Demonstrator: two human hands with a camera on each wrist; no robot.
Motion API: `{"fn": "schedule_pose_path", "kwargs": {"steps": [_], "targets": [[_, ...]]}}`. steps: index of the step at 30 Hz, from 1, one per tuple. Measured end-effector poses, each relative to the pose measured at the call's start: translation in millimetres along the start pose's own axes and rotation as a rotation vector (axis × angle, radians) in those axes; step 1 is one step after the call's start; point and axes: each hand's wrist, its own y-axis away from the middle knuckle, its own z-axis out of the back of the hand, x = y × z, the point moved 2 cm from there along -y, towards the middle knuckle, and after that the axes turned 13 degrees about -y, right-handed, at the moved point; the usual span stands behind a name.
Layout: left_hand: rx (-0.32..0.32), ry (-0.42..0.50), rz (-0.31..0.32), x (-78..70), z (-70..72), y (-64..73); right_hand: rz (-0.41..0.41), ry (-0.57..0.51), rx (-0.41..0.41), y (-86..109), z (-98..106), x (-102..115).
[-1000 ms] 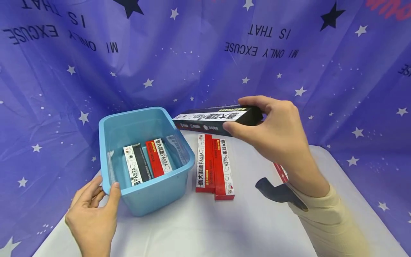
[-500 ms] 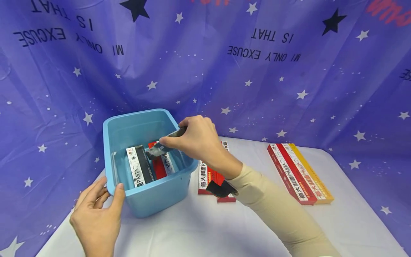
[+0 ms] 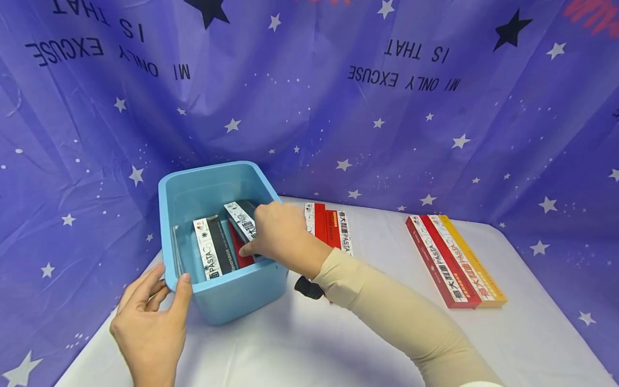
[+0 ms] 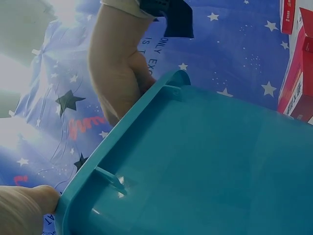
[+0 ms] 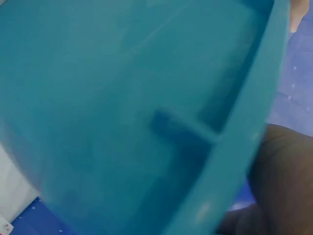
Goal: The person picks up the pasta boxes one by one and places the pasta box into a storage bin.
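A blue plastic bin (image 3: pixel 237 301) stands on the table at centre left in the head view. My left hand (image 3: pixel 151 328) grips its near-left rim corner, thumb and fingers on either side. Over the right rim, my right hand (image 3: pixel 287 236) reaches in and holds a black pasta box (image 3: pixel 238 216), which is tilted and partly covered by the fingers. Beneath that box lies a red pasta box (image 3: pixel 243 260), mostly hidden. Another black pasta box (image 3: pixel 223 244) rests to its left inside the bin. In both wrist views the bin's outer wall (image 4: pixel 210 161) hides its contents.
Two red pasta boxes (image 3: pixel 319 220) lie right of the bin, partly behind the right arm. Further right, red pasta boxes (image 3: pixel 432 263) lie side by side with a yellow pasta box (image 3: pixel 471 263). A purple star-printed cloth (image 3: pixel 309 97) hangs behind the table.
My right hand has carried the black pasta box leftward from above the table down into the bin, over the red one. My left hand has stayed at the rim.
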Motion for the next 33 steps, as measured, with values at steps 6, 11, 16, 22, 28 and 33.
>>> {"fn": "schedule_pose_path", "kwargs": {"steps": [6,11,16,22,28,33], "targets": [[0.005,-0.006,0.009,1.1,-0.9,0.7,0.023,-0.032,-0.005,15.2,15,-6],[0.000,-0.014,0.024,2.3,-0.8,1.9,0.047,-0.150,-0.138,32.8,32,-32],[0.004,-0.012,0.017,0.9,-0.5,1.4,-0.029,-0.257,-0.185,48.3,28,-75],[0.016,0.008,0.010,0.1,1.4,-2.5,-0.204,-0.279,-0.003,64.6,-26,-127],[0.028,0.012,0.025,0.1,2.2,-0.2,-0.357,-0.241,0.126,96.2,-81,-155],[0.037,0.038,0.000,-1.0,1.1,-0.6,-0.370,-0.243,0.096,115.1,-96,-176]]}}
